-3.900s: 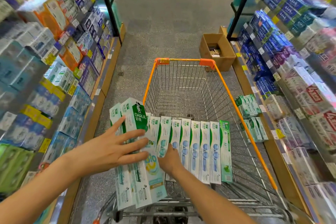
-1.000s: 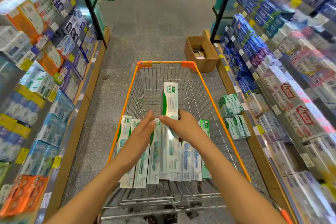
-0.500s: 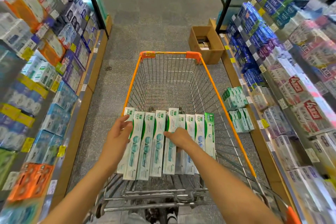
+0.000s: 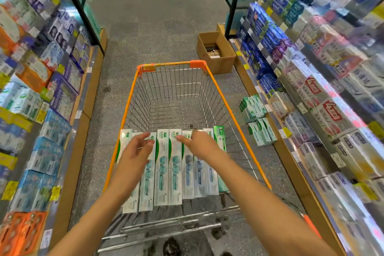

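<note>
**Over the near end of the cart: both hands on the toothpaste row**

At the near end of the shopping cart [image 4: 228, 110], I see a row of toothpaste boxes [image 4: 166, 172] lying side by side, long sides touching, with their printed tops pointing away from me. Most are white with green and blue print. The green box [image 4: 219, 137] at the right end of the row sits against the cart's right wall, just under the orange rim.

My left hand [image 4: 135, 151] is over the left part of the row, palm down. Its fingers [image 4: 145, 137] are spread wide and loose and hold nothing. My right hand [image 4: 199, 145] is over the right part, and its fingers [image 4: 182, 139] are nearly straight and point left across the box tops. They too grip nothing. Motion blur keeps me from telling whether either hand presses on the boxes or only hovers just above them. The two hands are near each other, with a couple of box tops showing between them.

Beyond the row, the wire basket shows bare mesh up to its far end. An open cardboard box [image 4: 216, 52] stands on the speckled floor [image 4: 155, 27] past the cart's far right corner, against the base of the right shelves [image 4: 311, 89]. Low on those shelves, just beside the cart, are stacked green-and-white cartons [image 4: 255, 118]. The left shelves [image 4: 41, 89] hold blue, white and orange packs.
</note>
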The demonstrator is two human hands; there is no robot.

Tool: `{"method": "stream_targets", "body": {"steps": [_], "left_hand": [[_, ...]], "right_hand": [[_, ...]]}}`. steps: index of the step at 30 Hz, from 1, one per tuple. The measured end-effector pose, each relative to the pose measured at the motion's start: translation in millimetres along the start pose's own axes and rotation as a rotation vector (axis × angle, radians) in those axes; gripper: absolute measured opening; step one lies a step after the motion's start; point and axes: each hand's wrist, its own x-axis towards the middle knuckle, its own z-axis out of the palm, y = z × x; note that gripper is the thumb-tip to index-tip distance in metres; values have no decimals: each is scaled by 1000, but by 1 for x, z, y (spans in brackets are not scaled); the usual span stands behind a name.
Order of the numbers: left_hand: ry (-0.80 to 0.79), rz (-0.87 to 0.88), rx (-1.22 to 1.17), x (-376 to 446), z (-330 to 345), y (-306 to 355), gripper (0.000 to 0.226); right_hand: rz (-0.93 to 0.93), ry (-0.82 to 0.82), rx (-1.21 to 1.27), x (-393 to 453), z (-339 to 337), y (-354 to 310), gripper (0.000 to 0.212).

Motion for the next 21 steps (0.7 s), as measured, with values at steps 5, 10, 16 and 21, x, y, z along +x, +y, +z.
{"method": "stream_targets", "body": {"steps": [5,10,16,21], "left_hand": [[-38,191,28,5,86,68,22],[-157,320,-76,-13,241,114,20],[-308,295,-27,-39,433,124,19],[-393,249,0,-51,512,140,22]], "right_hand": [[-113,361,-36,-64,-102,50,72],[9,688,21,-166,-170,209,68],[272,717,49,-251,-210,407,85],[266,735,198,-270,-240,481,75]]}}
